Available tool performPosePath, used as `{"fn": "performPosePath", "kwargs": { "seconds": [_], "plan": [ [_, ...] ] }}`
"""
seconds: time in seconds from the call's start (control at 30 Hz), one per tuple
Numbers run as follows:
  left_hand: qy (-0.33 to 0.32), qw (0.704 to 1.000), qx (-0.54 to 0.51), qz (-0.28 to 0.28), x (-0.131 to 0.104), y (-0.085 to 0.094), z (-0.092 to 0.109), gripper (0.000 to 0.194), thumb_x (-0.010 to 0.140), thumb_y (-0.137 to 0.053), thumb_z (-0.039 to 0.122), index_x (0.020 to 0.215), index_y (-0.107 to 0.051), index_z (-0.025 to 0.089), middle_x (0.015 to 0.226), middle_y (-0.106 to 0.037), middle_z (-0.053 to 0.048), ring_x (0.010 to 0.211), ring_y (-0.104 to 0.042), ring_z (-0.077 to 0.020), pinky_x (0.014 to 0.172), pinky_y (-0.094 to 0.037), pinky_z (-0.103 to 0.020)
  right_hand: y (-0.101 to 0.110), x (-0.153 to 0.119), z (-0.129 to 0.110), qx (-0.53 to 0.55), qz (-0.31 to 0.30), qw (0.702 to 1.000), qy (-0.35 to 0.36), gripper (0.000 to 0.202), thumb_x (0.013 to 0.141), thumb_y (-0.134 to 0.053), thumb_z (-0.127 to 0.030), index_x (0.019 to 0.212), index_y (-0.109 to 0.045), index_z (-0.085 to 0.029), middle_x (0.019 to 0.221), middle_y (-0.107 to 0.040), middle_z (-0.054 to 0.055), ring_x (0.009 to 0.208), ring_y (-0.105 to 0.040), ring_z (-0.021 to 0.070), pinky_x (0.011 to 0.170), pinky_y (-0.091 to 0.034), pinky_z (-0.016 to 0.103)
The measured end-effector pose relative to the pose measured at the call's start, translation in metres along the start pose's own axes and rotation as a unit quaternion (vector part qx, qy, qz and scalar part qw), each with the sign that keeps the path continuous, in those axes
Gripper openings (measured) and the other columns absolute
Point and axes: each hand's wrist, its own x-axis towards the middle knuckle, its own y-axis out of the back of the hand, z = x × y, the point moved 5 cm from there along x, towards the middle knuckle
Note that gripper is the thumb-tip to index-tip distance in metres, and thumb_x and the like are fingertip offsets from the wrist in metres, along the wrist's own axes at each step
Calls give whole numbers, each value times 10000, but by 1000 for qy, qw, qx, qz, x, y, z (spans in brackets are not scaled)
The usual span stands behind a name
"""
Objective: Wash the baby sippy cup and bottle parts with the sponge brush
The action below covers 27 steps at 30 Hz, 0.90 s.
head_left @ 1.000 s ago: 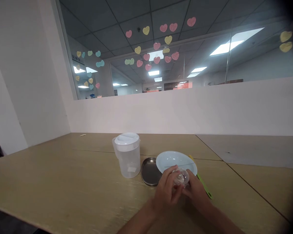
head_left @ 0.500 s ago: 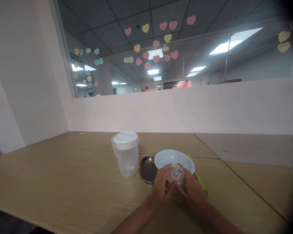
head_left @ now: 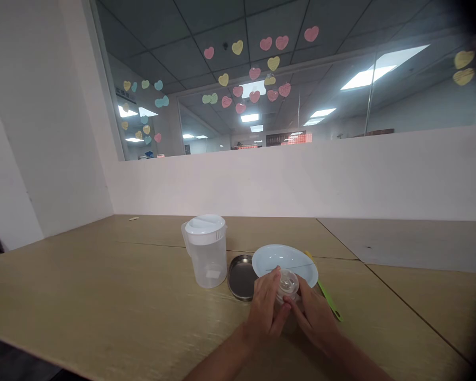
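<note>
Right now I have both hands, left hand (head_left: 265,307) and right hand (head_left: 311,315), with fingers pinching a small clear lidded container (head_left: 287,284) above the table's (head_left: 103,296) near-middle, seemingly working its lid; next calls for a steady twist.

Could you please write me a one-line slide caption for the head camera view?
Both hands, left hand and right hand, hold a small clear container beside a plate.

Pale wood-grain surface (head_left: 103,296) with seams, meeting white walls (head_left: 43,132) at a corner far left of the grip. Beyond the grip, a low white partition (head_left: 301,180) topped by a glass window (head_left: 301,79) dotted with heart stickers (head_left: 254,73); ceiling light panels (head_left: 365,76) glowing behind.
</note>
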Motion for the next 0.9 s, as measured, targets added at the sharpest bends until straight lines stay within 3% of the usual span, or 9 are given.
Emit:
{"fn": "performPosePath", "kwargs": {
  "seconds": [0.2, 0.37, 0.67, 0.9],
  "plan": [
    [65, 997, -28, 1, -8, -6, -8, 632, 898, -437, 262, 1437, -108, 231, 1388, -381, -128, 1236, -376, -262, 1014, -314, -473, -1, -2, 0, -32, 25, 999, -1, 185, 891, -422, -383, 866, -477, -209, 698, -623, 24, 584, -580, 176, 487, -440, 279],
    [95, 994, -58, 16, -11, -6, -13, 589, 888, -459, 278, 1409, -190, 222, 1320, -427, -128, 1188, -404, -258, 989, -342, -473, 1, 0, -2, -53, 36, 998, 23, 188, 895, -422, -382, 864, -480, -206, 725, -608, 28, 627, -577, 172, 517, -433, 270],
    [35, 998, -36, 38, -5, -1, -11, 583, 852, -520, 287, 1367, -260, 209, 1270, -478, -134, 1146, -456, -256, 950, -386, -462, 2, -3, -3, -59, 73, 994, 58, 176, 893, -437, -349, 886, -508, -188, 737, -580, 32, 668, -537, 171, 573, -413, 275],
    [19, 998, -15, 52, -6, -1, -13, 591, 843, -522, 345, 1358, -277, 192, 1196, -535, -140, 1049, -530, -249, 870, -448, -442, 4, -1, -3, -97, 54, 993, 49, 218, 882, -430, -386, 834, -518, -193, 745, -560, 46, 708, -492, 195, 615, -365, 306]
  ]
}}
